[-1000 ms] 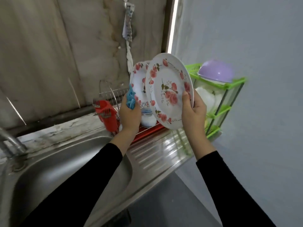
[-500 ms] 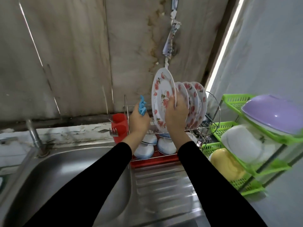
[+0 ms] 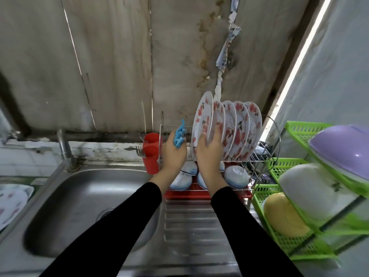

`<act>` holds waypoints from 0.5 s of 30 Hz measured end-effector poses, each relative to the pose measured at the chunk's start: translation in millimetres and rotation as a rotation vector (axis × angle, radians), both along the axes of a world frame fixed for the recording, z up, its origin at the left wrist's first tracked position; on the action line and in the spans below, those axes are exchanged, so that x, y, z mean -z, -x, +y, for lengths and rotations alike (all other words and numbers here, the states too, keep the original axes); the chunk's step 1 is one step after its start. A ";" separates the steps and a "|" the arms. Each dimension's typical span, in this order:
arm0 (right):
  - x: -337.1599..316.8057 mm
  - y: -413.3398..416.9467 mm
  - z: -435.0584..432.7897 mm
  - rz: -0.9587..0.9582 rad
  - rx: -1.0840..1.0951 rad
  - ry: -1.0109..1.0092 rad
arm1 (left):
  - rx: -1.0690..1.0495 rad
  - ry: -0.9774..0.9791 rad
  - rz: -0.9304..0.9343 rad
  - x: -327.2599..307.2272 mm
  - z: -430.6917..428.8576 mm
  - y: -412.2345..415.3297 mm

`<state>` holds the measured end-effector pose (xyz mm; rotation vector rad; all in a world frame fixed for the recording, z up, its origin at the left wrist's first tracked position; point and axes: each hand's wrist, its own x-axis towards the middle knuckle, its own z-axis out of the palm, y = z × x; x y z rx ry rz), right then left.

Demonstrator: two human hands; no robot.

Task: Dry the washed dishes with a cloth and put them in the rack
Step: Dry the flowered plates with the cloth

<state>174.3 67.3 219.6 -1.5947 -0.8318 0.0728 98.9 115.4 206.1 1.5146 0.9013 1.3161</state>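
Note:
My right hand (image 3: 209,150) grips a white plate with red roses (image 3: 201,118) by its lower edge. The plate stands upright at the left end of a row of several like plates (image 3: 239,126) in the wire dish rack (image 3: 265,156). My left hand (image 3: 173,154) is beside it to the left and clutches a bunched blue cloth (image 3: 179,134). Upturned bowls (image 3: 236,174) fill the rack's lower tier, partly hidden by my hands.
A red cutlery cup (image 3: 151,152) with forks hangs at the rack's left end. The steel sink (image 3: 79,206) and tap (image 3: 63,146) lie left, with a flowered plate (image 3: 10,204) at the far left. A green plastic shelf (image 3: 295,242) with lidded bowls stands right.
My right hand carried the rose plate from in front of me into the rack, at the left end of the row. My left hand stayed beside it with the cloth.

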 end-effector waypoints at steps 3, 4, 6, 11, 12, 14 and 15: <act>14.5 8.6 -26.3 0.015 -0.046 -0.095 | -0.015 -0.011 -0.087 8.4 -20.3 10.8; 19.2 12.2 -35.4 -0.008 -0.044 -0.125 | -0.021 -0.030 -0.122 11.4 -28.6 15.9; 32.8 18.6 -47.4 -0.077 -0.021 -0.163 | -0.022 -0.037 -0.187 17.8 -47.5 27.2; 70.1 40.7 -64.4 -0.103 -0.027 -0.040 | -0.062 -0.048 -0.168 44.1 -86.3 64.7; 79.1 48.0 -67.6 -0.089 -0.068 -0.011 | -0.078 -0.072 -0.129 50.1 -93.0 73.9; 100.4 65.1 -73.9 -0.103 -0.138 0.035 | -0.100 -0.109 -0.031 60.4 -105.7 93.5; 111.5 74.3 -76.1 -0.132 -0.174 0.055 | -0.111 -0.114 0.013 65.2 -111.0 103.8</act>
